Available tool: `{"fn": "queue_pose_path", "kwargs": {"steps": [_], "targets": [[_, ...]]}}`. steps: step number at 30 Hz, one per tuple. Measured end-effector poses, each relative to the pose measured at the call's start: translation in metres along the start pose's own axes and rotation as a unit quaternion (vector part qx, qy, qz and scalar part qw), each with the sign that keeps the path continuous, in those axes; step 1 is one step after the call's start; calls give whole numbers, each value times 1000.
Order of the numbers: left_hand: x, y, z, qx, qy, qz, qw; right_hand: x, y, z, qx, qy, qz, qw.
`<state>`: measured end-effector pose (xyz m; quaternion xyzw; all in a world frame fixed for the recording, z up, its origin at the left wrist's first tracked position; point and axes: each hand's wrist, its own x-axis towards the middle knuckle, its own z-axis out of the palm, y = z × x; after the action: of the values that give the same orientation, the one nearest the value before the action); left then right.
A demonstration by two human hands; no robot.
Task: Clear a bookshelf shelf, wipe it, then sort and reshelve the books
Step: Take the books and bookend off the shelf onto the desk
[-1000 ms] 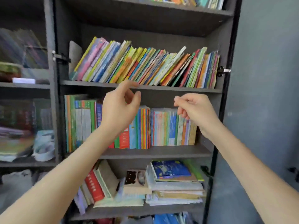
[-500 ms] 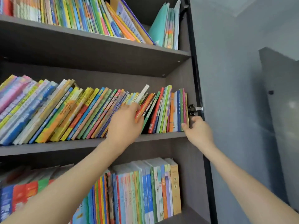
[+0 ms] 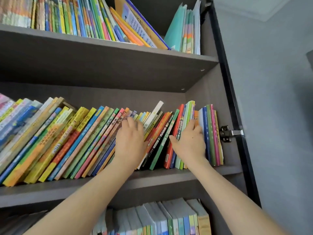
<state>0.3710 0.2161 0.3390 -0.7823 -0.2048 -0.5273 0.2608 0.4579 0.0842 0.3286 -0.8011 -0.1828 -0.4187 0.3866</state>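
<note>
A long row of thin colourful books (image 3: pixel 67 138) leans to the right along the middle shelf (image 3: pixel 152 179) of a dark grey bookcase. My left hand (image 3: pixel 130 143) lies on the spines near the middle of the row, fingers spread and slightly blurred. My right hand (image 3: pixel 190 144) is further right. Its fingers are pushed into a gap beside the upright blue and pink books (image 3: pixel 211 138), and its thumb sits to the left of a red spine. It grips a small bunch of red and green books (image 3: pixel 181 119).
The shelf above (image 3: pixel 118 53) carries more leaning books and teal folders (image 3: pixel 183 31). The shelf below holds upright pale books (image 3: pixel 169 217). A metal door hinge (image 3: pixel 228 133) juts from the right side panel. A grey wall lies to the right.
My right hand has moved left from the shelf's right end into the row of books. My left hand has slid a little up the spines. The view has come closer.
</note>
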Motion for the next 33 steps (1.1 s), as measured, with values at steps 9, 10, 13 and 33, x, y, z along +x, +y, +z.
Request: {"fn": "queue_pose_path", "kwargs": {"steps": [9, 10, 13, 33], "targets": [[26, 6, 30, -11, 144, 30, 989, 13, 1, 20, 139, -54, 0, 989], [29, 6, 31, -19, 148, 29, 988, 12, 1, 20, 134, -69, -6, 989], [34, 7, 33, -20, 149, 19, 989, 11, 1, 20, 108, -84, -31, 990], [74, -73, 33, -121, 104, -260, 952, 25, -37, 42, 184, -118, -40, 975]]}}
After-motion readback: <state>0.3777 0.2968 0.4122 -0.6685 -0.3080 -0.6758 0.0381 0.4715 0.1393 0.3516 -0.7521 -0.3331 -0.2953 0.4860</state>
